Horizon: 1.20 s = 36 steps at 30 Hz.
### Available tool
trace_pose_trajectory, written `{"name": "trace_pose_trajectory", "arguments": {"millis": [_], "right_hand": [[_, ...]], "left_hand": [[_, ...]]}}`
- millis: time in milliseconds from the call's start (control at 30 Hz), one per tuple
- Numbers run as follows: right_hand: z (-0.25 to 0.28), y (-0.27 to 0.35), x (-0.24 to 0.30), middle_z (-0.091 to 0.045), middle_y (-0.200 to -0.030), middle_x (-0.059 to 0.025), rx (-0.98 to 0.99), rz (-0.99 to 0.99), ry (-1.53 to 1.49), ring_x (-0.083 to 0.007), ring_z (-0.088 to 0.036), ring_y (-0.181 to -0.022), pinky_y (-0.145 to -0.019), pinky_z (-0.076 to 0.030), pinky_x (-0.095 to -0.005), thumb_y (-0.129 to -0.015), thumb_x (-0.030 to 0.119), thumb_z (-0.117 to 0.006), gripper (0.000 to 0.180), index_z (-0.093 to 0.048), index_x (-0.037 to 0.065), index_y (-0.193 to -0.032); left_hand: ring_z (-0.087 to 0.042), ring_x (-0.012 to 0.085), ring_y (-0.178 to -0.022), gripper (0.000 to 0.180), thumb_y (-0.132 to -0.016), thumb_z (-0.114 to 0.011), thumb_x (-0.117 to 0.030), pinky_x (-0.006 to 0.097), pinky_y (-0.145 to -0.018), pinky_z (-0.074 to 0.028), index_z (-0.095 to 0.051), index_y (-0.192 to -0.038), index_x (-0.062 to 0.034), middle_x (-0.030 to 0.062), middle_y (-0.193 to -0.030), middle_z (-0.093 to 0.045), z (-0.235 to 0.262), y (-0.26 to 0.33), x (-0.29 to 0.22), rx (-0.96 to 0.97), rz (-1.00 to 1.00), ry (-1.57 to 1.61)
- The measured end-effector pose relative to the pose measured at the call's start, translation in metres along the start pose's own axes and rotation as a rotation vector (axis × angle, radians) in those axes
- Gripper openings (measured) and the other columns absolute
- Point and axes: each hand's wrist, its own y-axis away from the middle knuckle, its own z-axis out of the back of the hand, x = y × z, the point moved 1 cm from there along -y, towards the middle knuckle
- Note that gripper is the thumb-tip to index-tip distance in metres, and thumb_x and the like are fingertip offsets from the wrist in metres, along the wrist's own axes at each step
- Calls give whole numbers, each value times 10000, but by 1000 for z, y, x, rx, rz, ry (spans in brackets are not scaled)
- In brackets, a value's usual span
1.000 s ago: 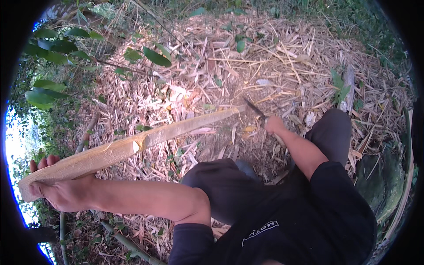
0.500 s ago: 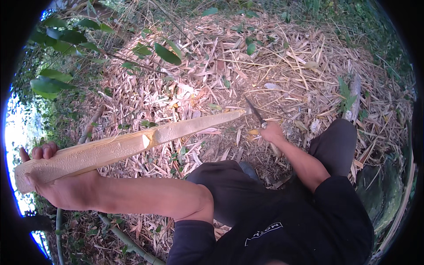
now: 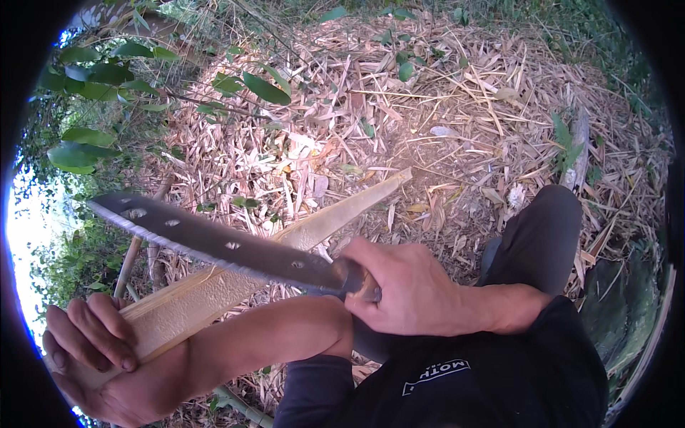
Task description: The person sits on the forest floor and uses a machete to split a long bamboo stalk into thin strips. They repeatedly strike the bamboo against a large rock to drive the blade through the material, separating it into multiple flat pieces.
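Note:
My left hand is at the lower left, its fingers wrapped round the thick end of a long pale wooden piece. The wood slants up and to the right, narrowing to a thin tip over the ground. In my right hand is the handle of a machete with a dark, broad blade pierced by several holes. The blade lies across the middle of the wood in this view and hides part of it. Whether blade and wood touch, I cannot tell.
Dry shavings and chips cover the ground ahead. Leafy twigs hang in from the upper left. A short log lies right of my knee, and a mossy dark surface is at the far right.
My right hand has brought the machete up and leftward from low by the wood's tip to across its middle. The left hand and the wood's thick end are lower and nearer me.

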Motion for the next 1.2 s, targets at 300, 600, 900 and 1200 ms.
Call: {"name": "trace_pose_trajectory", "arguments": {"millis": [300,600,900,1200], "right_hand": [[7,14,-33,-656,-692,-193,-30,-123,72,-384,-692,-667,-606,-548,-440,-777,147,-705,252,-634,20,-983],[8,17,-103,-638,-636,-212,13,-408,171,-394,-673,-619,-586,-541,-468,-769,163,-668,248,-644,-7,-948],[20,10,-138,-672,-721,-153,67,-541,274,-341,-696,-663,-596,-560,-425,-738,213,-744,283,-659,53,-955],[24,21,-58,-647,-737,-119,-8,-8,-114,-332,-680,-670,-607,-537,-417,-714,188,-775,299,-629,38,-927]], "left_hand": [[-301,76,-429,93,-873,-447,-31,223,-412,-253,-436,-782,-47,9,-641,-371,1,-5,-11,181,71,378],[-269,81,-492,356,-1091,-284,-285,248,-446,-263,-404,-774,-178,-66,-623,-282,3,13,-31,224,41,210],[-296,74,-458,364,-1085,-282,-305,231,-450,-289,-419,-796,-131,-50,-630,-336,-22,13,-28,361,46,297],[-297,76,-413,138,-847,-439,-45,228,-404,-257,-388,-731,-100,-15,-625,-365,-18,14,-17,241,10,582]]}}
